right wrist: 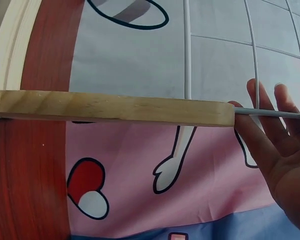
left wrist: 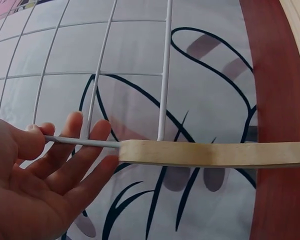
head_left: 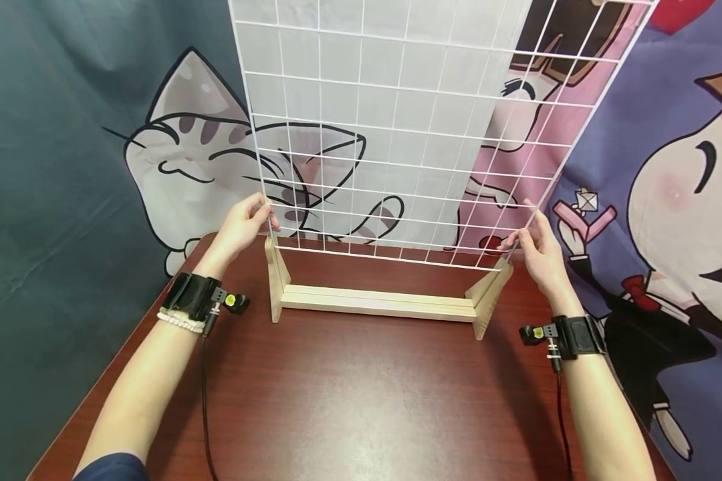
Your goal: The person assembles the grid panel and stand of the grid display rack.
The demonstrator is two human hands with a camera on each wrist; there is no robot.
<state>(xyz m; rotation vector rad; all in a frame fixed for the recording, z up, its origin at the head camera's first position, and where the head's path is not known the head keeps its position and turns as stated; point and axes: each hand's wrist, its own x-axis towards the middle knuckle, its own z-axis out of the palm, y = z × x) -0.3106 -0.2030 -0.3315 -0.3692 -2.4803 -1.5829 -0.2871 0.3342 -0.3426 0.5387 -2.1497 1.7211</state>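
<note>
A white wire grid panel [head_left: 375, 257] stands upright, its lower corners at the tops of a pale wooden stand's two side pieces. My left hand [head_left: 243, 224] pinches the panel's left edge wire just above the left side piece [head_left: 275, 280]. On the opposite edge, my right hand [head_left: 538, 250] grips the wire above the right side piece [head_left: 490, 300]. A grooved wooden crossbar [head_left: 379, 302] joins the side pieces low down. In the left wrist view, the edge wire [left wrist: 80, 141] meets the end of the wooden piece [left wrist: 215, 154]; the right wrist view shows its counterpart [right wrist: 115, 107].
The stand rests on a reddish-brown table [head_left: 361, 394]. Behind it hangs a cloth printed with cartoon cats [head_left: 186, 153] and other figures. A plain teal cloth [head_left: 54, 220] hangs at the left. Cables [head_left: 205, 401] trail from both wrist cameras.
</note>
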